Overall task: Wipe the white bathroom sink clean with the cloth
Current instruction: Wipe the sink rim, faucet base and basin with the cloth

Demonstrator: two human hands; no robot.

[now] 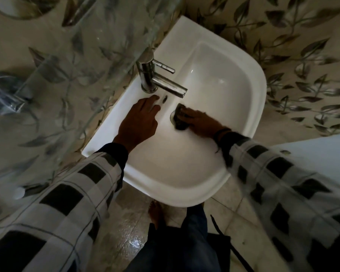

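The white bathroom sink (pixel 249 79) fills the middle of the head view, seen from above. My right hand (pixel 199 121) is down in the basin and holds a dark cloth (pixel 180 117) against the bottom, right over the drain, which the cloth mostly hides. My left hand (pixel 139 118) lies flat on the sink's back ledge, fingers straight and spread, its fingertips close to the base of the chrome tap (pixel 157 79) and the overflow hole.
A glass shelf (pixel 90 55) juts out over the sink's left side, above my left arm. Leaf-patterned tiles cover the wall. A white fixture (pixel 318 154) stands at the right. My legs and a bare foot are on the wet floor below.
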